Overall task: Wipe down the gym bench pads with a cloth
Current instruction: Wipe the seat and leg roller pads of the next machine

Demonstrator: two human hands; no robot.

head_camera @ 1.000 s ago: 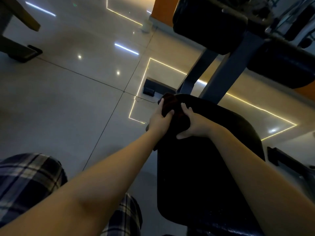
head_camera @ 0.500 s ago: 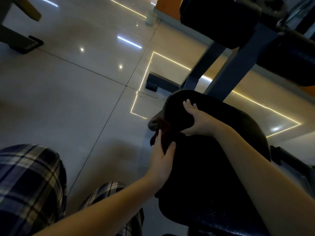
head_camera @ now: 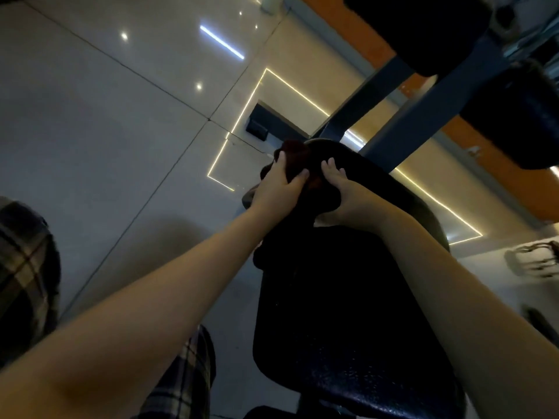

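The cloth is dark red. It sits bunched up at the far end of the black pad, right on the rounded edge. I see my left hand on top of the cloth, with the fingers and thumb wrapped around it. My right hand is just beside it on the pad, fingers bent and thumb pointing down. It touches the cloth's edge, but I cannot tell if it holds the cloth or only presses on the pad. Both arms reach out straight. Blue bars rise behind the pad, with two more dark pads up on the right. The shiny floor is on the left, and checked trousers show at the bottom left.
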